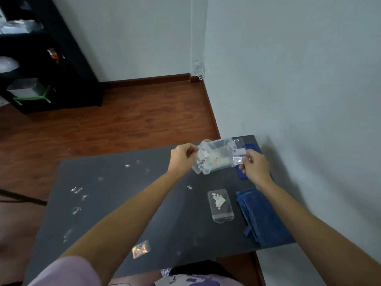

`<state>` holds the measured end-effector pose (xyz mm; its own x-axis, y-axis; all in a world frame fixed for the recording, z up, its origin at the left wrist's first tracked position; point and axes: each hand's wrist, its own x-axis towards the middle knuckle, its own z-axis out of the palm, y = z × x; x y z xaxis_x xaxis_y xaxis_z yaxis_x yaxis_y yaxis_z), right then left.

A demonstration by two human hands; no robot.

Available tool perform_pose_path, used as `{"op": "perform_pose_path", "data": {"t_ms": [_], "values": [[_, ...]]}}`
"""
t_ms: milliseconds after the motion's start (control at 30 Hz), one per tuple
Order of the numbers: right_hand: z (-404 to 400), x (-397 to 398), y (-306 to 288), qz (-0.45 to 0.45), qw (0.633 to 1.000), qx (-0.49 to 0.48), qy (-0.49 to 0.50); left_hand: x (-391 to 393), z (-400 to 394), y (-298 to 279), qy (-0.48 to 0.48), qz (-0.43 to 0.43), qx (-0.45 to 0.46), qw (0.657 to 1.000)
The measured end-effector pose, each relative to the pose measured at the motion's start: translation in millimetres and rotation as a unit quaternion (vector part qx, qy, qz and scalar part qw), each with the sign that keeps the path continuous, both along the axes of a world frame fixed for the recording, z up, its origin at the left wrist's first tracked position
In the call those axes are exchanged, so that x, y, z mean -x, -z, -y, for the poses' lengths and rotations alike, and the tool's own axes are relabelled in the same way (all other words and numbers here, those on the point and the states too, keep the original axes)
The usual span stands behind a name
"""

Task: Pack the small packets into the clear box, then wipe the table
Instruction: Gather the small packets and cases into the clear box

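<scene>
The clear box [214, 156] is tilted above the far side of the dark table [115, 203], with several packets inside it. My left hand [182, 158] grips the box's left end. My right hand [254, 165] pinches a small clear packet [238, 154] at the box's right opening. A clear packet with white bits [220, 205] lies flat on the table near my right arm. A small shiny holographic packet [141, 249] lies near the front edge. The folded blue cloth [261, 217] rests at the table's right side.
White smudges and crumbs [77, 190] are scattered over the left half of the table. A blue flat thing [243, 174] lies under my right hand. The white wall [309, 100] runs along the table's right edge. A black shelf [41, 58] stands at the far left.
</scene>
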<state>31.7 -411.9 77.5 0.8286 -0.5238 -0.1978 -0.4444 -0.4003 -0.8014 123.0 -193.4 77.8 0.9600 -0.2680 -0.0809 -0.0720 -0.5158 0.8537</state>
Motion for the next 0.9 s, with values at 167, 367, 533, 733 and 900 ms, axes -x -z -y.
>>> {"op": "perform_pose_path", "data": {"t_ms": [167,367,533,733,900], "values": [[36,-9,1,0.017,0.999,-0.003,0.039,-20,47,8,0.049,0.029,-0.038,0.998],[42,-22,1,0.013,0.998,0.067,-0.008,-32,74,23,0.066,0.022,-0.096,0.993],[37,-34,0,0.023,0.993,0.099,-0.061,-32,76,32,0.085,0.020,-0.149,0.985],[25,-49,7,0.014,0.986,0.121,-0.114,-30,63,26,0.079,0.074,-0.155,0.982],[8,-62,15,0.021,0.969,0.162,-0.187,-18,23,7,0.031,0.127,-0.126,0.983]]}}
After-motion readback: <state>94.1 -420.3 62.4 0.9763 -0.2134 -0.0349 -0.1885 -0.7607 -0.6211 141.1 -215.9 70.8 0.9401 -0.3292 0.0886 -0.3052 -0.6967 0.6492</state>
